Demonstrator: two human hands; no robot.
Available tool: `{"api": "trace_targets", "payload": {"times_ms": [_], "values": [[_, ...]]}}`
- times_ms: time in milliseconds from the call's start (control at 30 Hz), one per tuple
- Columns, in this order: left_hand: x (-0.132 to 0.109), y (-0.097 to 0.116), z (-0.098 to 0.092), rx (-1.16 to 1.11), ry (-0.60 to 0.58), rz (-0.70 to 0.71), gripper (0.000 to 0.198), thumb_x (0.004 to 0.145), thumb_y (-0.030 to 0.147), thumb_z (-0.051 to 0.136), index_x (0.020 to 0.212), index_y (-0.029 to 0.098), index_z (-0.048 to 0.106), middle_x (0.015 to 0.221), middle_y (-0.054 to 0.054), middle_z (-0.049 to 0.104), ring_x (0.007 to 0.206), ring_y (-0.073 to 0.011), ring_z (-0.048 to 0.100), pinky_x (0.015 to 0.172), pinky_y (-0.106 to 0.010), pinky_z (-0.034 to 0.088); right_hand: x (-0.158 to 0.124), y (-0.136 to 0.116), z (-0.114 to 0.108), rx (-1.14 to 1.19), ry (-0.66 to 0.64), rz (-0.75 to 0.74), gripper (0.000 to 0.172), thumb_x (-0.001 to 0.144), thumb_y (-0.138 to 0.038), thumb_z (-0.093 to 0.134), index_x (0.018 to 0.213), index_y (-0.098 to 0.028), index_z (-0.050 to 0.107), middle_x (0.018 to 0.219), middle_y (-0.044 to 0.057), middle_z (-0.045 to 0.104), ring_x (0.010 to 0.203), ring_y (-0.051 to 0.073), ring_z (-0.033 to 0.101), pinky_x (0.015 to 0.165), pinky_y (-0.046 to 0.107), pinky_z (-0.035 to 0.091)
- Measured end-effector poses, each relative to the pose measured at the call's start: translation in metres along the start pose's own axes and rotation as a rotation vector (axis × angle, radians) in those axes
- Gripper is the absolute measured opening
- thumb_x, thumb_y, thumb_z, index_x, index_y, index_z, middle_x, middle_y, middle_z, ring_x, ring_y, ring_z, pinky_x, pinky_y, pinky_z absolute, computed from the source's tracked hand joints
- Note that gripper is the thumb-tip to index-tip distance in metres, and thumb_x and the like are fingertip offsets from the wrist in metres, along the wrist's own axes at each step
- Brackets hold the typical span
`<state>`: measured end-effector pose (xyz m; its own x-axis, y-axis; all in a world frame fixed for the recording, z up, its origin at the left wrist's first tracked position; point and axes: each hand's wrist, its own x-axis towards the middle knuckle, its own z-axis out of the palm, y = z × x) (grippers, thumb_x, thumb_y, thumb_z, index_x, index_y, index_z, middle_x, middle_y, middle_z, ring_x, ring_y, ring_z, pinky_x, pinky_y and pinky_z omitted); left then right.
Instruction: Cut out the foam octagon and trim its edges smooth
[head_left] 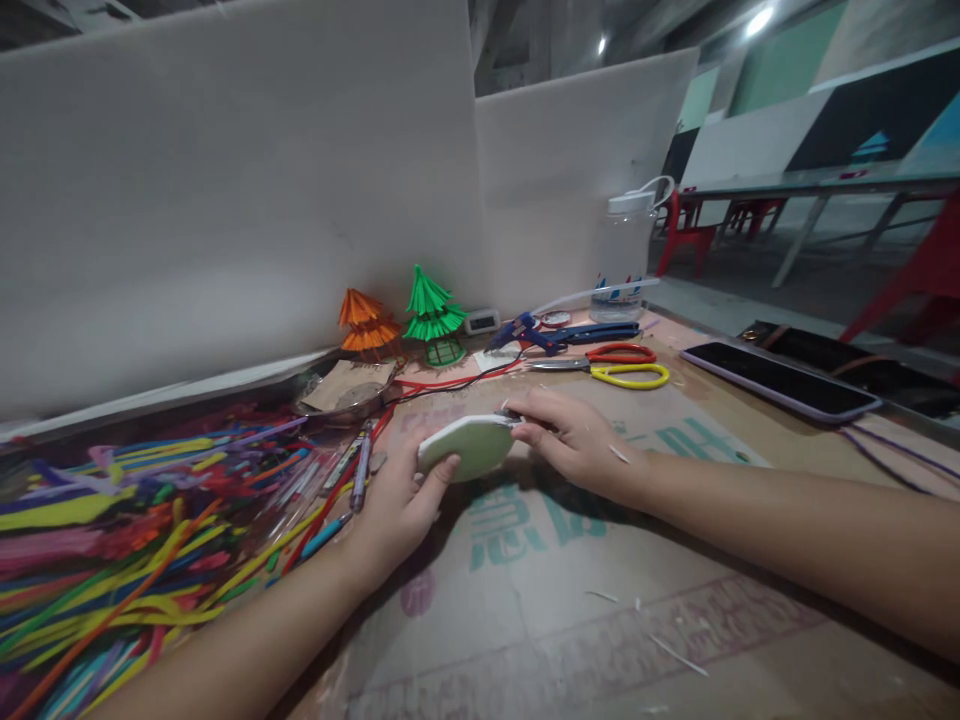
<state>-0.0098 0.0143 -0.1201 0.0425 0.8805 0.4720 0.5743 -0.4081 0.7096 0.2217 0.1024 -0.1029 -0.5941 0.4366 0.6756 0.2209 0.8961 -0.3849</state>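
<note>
My left hand [407, 492], at 8 o'clock of the pale green disc [472, 452], is partly closed, its thumb laid across the green face and its fingers behind, gripping the disc tilted above the tabletop [540, 600]. My right hand [566, 440], at 3 o'clock, has thumb and fingertips drawn together on a small dark object [511, 413] at the disc's white rim; I cannot tell what that object is. A white sliver [619, 454] lies on my right wrist. Outward from the disc: at 10 o'clock, a shallow dish [360, 404] bearing a piece of brown card [341, 384]; between 10 and 11, an orange tiered model [366, 325]; towards 12, a green one [434, 318]; at 1, a blue glue gun [525, 331]; at 2, scissors [628, 374] with one red and one yellow handle; just short of 3, a phone [780, 380]; between 4 and 5, loose white scraps [677, 655]; around 8 to 9, heaped coloured fuzzy stems [135, 560].
</note>
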Motion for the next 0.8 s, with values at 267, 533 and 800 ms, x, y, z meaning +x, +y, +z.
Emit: {"api": "trace_targets", "payload": {"times_ms": [267,533,800], "values": [[0.000,0.003,-0.001,0.102,0.006,0.081,0.020,0.095,0.028,0.053,0.111,0.018,0.061,0.103,-0.005,0.072,0.093,-0.0193,0.067,0.080,-0.028,0.053,-0.001,-0.004,0.000,-0.023,0.025,-0.061,0.032,0.101,-0.039,0.048,0.111,-0.014,0.067,0.086,0.007,0.067,0.079,0.019,0.057,0.075,0.032,0.045],[-0.003,0.004,-0.004,0.218,-0.046,0.215,0.017,0.094,0.019,0.052,0.108,0.020,0.060,0.101,-0.003,0.071,0.091,-0.0173,0.066,0.081,-0.026,0.051,-0.001,-0.012,-0.004,-0.063,0.008,-0.154,0.039,0.103,-0.042,0.041,0.113,-0.013,0.065,0.086,0.008,0.066,0.078,0.018,0.055,0.073,0.031,0.042],[-0.005,0.000,-0.005,0.227,-0.053,0.189,0.021,0.093,0.020,0.052,0.113,0.020,0.059,0.107,-0.005,0.071,0.097,-0.0199,0.066,0.084,-0.029,0.051,-0.001,-0.009,-0.003,-0.038,-0.014,-0.156,0.038,0.103,-0.042,0.041,0.112,-0.015,0.066,0.083,0.006,0.065,0.075,0.017,0.054,0.070,0.029,0.041]]}}
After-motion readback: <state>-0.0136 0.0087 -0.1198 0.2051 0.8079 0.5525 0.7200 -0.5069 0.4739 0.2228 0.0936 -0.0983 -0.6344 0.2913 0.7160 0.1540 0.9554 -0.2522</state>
